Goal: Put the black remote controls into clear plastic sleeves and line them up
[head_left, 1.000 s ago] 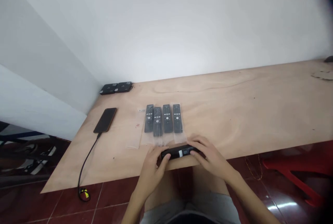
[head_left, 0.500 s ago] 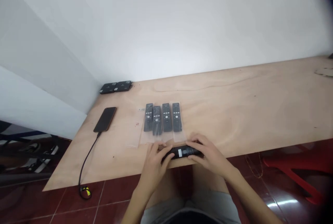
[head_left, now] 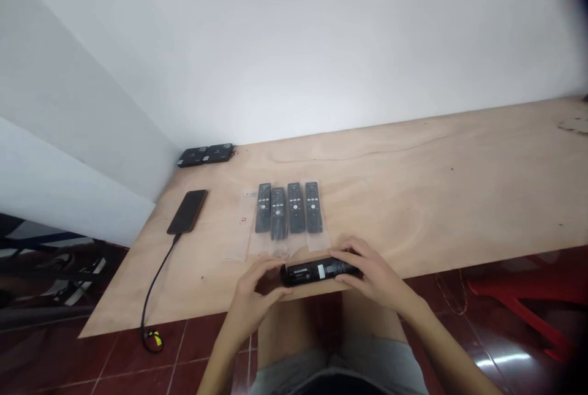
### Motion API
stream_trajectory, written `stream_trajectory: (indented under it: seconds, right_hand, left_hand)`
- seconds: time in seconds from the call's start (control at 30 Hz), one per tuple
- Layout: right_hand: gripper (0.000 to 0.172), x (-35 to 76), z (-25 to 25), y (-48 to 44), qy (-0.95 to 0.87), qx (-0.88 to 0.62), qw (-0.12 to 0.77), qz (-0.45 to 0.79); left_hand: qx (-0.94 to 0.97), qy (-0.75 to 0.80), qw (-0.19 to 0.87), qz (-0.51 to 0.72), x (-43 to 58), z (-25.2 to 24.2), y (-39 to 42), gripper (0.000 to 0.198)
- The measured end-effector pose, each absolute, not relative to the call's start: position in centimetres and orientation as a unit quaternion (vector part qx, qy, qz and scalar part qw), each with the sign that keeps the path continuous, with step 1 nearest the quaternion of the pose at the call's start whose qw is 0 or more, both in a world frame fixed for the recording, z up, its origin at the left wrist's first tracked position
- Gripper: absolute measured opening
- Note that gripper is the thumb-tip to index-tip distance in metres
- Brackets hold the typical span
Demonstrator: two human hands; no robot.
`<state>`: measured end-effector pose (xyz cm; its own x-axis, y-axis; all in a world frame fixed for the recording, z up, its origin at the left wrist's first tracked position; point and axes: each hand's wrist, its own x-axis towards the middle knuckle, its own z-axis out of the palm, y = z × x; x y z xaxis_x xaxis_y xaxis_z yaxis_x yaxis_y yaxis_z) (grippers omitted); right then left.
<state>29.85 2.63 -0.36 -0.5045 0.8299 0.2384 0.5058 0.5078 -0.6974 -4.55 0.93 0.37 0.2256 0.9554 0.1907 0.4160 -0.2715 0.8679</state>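
A black remote control lies crosswise at the near edge of the plywood table, its back with a white label facing up. My right hand grips its right end with curled fingers. My left hand sits at its left end, fingers curled and touching the tip. Just beyond, several black remotes in clear plastic sleeves lie side by side.
A black phone lies at the left with a cable running off the table edge to the floor. Two flat black boxes sit against the white wall. A red object stands on the tiled floor at the right.
My left hand has slid back off the remote's left end, which now shows more of its length. The right hand still holds the right end.
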Motion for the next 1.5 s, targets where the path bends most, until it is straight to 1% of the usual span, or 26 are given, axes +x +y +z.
stream_trajectory:
  seconds: [0.07, 0.13, 0.33, 0.4, 0.6, 0.73, 0.83, 0.9, 0.93, 1.0, 1.07, 1.13, 1.27, 1.37, 1.4, 1.5]
  right_hand:
    - [0.051, 29.8, -0.3, 2.7, -0.82, -0.409, 0.28, 0.284]
    - [0.051, 29.8, -0.4, 2.7, -0.823, -0.407, 0.278, 0.283]
    - [0.051, 29.9, -0.5, 2.7, -0.826, -0.403, 0.279, 0.278]
    - [0.051, 29.9, -0.4, 2.7, -0.826, -0.403, 0.278, 0.278]
    - [0.049, 29.6, 0.4, 2.8, -0.834, -0.4, 0.269, 0.269]
    - [0.057, 29.6, 0.4, 2.7, -0.84, -0.39, 0.269, 0.267]
    - [0.049, 30.0, 0.3, 2.5, -0.822, -0.393, 0.292, 0.29]
    - [0.04, 30.2, 0.3, 2.5, -0.797, -0.409, 0.312, 0.317]
    - [0.036, 30.3, 0.4, 2.6, -0.783, -0.419, 0.32, 0.33]
    - [0.03, 30.3, 0.5, 2.8, -0.762, -0.434, 0.332, 0.349]
    - [0.027, 30.2, 0.5, 3.1, -0.75, -0.445, 0.339, 0.353]
    - [0.027, 30.0, 0.5, 3.3, -0.744, -0.453, 0.343, 0.351]
    - [0.03, 30.0, 0.8, 3.5, -0.743, -0.453, 0.345, 0.352]
    - [0.043, 30.4, 1.1, 3.6, -0.758, -0.442, 0.324, 0.353]
    - [0.045, 30.6, 1.2, 3.6, -0.763, -0.438, 0.316, 0.355]
    - [0.037, 31.1, 1.3, 3.5, -0.761, -0.428, 0.314, 0.373]
  left_hand:
    - [0.69, 0.493, 0.364, 0.385, -5.3, 0.3, 0.6, 0.038]
    - [0.702, 0.491, 0.343, 0.384, -5.3, 0.4, 0.4, 0.038]
    - [0.801, 0.444, 0.209, 0.343, -2.3, 0.5, 0.9, 0.045]
    - [0.819, 0.438, 0.185, 0.321, -1.4, 0.4, 1.1, 0.046]
    - [0.836, 0.435, 0.191, 0.274, -0.4, 0.5, 1.4, 0.049]
    - [0.84, 0.42, 0.201, 0.279, -0.1, 0.8, 1.2, 0.051]
    - [0.815, 0.442, 0.187, 0.325, -1.9, 1.3, 1.2, 0.04]
    - [0.78, 0.49, 0.141, 0.362, -4.6, 1.4, 1.8, 0.04]
    - [0.767, 0.511, 0.1, 0.375, -6.2, 1.3, 2.3, 0.041]
    - [0.77, 0.543, 0.033, 0.333, -9.4, 1.0, 3.3, 0.039]
    - [0.777, 0.551, 0.007, 0.304, -11.9, 0.6, 3.9, 0.026]
    - [0.769, 0.566, 0.012, 0.297, -13.1, 0.4, 3.8, 0.019]
    - [0.744, 0.59, 0.091, 0.299, -11.3, 0.7, 1.5, 0.024]
    - [0.717, 0.588, 0.165, 0.337, -8.2, 0.7, -0.5, 0.023]
    - [0.704, 0.589, 0.181, 0.354, -7.1, 0.6, -1.0, 0.023]
    - [0.662, 0.598, 0.219, 0.395, -3.9, 0.0, -1.6, 0.022]
